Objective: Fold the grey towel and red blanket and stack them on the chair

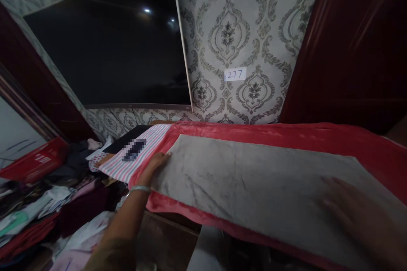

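Observation:
A long grey cloth [235,173] lies spread over a red plush cloth [280,135], with some creases on its left part. My left hand [157,164] is at the left edge of the grey cloth and holds it there; some of its fingers are hidden. Over the right part of the grey cloth is my right hand [346,207], blurred, with its fingers stretched out and nothing in them. Whether it touches the fabric I cannot tell.
Left of the red cloth, a striped cloth [124,171] carries a pixelated dark item [134,150]. Piled clothes [82,203] and a red basket [34,159] stand further left. Behind are a large television [121,42] and a patterned wall with a "277" label [235,74].

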Motion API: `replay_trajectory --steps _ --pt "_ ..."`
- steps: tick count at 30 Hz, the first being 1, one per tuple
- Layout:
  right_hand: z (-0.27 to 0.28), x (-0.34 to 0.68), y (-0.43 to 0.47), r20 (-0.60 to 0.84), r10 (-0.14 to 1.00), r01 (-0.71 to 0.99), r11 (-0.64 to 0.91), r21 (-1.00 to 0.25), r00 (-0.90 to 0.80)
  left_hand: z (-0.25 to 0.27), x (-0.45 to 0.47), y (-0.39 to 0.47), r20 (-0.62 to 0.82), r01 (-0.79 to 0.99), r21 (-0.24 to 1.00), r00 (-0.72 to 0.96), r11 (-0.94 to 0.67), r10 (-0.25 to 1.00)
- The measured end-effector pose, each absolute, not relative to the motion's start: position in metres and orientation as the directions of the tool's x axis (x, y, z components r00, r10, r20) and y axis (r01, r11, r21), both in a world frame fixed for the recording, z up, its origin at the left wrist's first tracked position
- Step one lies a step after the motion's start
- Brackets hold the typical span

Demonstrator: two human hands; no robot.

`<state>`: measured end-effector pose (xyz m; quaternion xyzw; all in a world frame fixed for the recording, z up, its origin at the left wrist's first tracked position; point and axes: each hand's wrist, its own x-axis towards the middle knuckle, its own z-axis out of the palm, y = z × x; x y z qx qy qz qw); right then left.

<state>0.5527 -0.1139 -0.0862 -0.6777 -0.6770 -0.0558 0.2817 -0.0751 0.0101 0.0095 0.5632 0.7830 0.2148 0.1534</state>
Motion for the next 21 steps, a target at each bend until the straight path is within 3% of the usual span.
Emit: replay_trajectory --steps 3,10,18,21 --pt "-0.107 0.52 -0.087 0.402 0.915 0.943 0.145 -0.298 -0.014 0.013 -0.066 0.05 0.024 0.825 0.487 -0.342 0.288 0.939" --pt "-0.152 0.52 -0.085 0.356 0.934 0.959 0.116 -0.26 -0.016 0.0 -0.043 0.105 0.027 0.852 0.385 -0.393 0.354 0.919" --pt "-0.123 0.518 -0.081 0.261 0.965 0.97 0.08 -0.231 -0.018 -0.007 -0.029 0.097 0.121 0.879 0.285 -0.428 0.382 0.896" --pt "-0.09 0.495 -0.055 0.229 0.973 0.972 0.075 -0.221 -0.023 -0.001 -0.001 0.104 0.252 0.959 0.191 -0.254 0.21 0.934"
